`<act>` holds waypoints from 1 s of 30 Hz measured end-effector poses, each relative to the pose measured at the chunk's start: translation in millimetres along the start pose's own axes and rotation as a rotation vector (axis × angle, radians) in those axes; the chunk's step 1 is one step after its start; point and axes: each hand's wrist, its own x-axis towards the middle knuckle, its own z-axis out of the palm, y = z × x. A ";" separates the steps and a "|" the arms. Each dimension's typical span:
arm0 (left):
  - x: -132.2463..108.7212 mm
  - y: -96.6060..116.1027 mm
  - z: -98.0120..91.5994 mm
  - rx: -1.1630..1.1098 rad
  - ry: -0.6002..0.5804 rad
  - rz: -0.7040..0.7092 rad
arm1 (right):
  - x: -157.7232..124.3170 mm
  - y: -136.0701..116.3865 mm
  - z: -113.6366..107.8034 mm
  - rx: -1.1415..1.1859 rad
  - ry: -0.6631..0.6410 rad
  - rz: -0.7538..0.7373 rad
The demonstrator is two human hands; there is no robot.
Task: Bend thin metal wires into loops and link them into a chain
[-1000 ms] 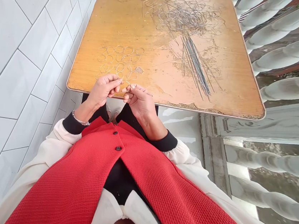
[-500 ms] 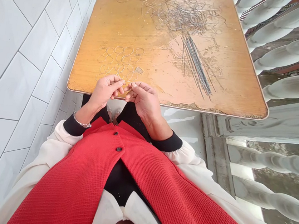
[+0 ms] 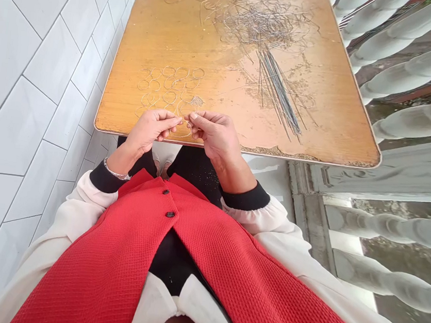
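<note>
At the near edge of the wooden table, a thin wire ring (image 3: 181, 136) hangs between my two hands. My left hand (image 3: 153, 128) pinches one part of it between thumb and fingers. My right hand (image 3: 216, 133) pinches the wire close by, its fingers curled. The fingertips cover the spot where the wire is gripped. Just beyond my fingers lie several wire rings (image 3: 168, 96) joined in rows, partly hidden by my hands. A small patch of fine beads or bits (image 3: 196, 101) sits beside them.
A bundle of straight grey wires (image 3: 281, 94) lies on the right half of the table (image 3: 156, 30). Behind it is a tangled heap of loose wire (image 3: 266, 22). A tiled wall (image 3: 30, 109) runs along the left, white balusters (image 3: 411, 85) along the right.
My right hand has shifted slightly to the right and away from my body, and more of the wire loop shows beneath my fingers. The view has turned slightly.
</note>
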 end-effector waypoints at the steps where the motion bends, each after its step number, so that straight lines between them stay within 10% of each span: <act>1: 0.0 -0.6 -0.1 -0.008 -0.003 -0.007 | 1.2 0.1 0.5 0.014 0.014 0.003; 30: 20.1 -22.0 32.8 -0.330 -0.023 -0.042 | 13.4 4.7 -22.5 0.180 0.139 0.019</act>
